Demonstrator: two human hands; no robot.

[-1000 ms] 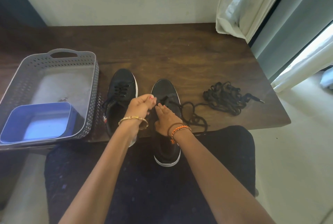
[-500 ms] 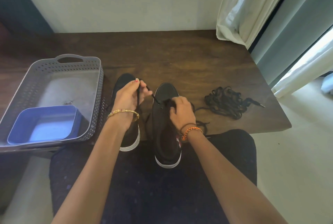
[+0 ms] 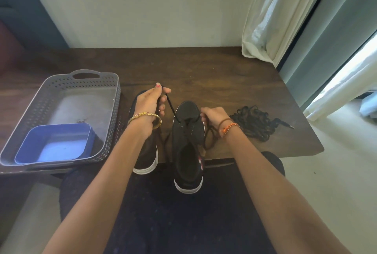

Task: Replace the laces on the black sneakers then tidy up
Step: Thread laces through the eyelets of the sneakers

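At the desk's (image 3: 204, 65) near edge, the right sneaker (image 3: 188, 141) overhangs the lap. Lace (image 3: 170, 104) drawn taut: left hand (image 3: 150, 101) pinches one end high, right hand (image 3: 213, 118) grips the other, likely evening lengths. Spare laces (image 3: 255, 124) wait alongside.
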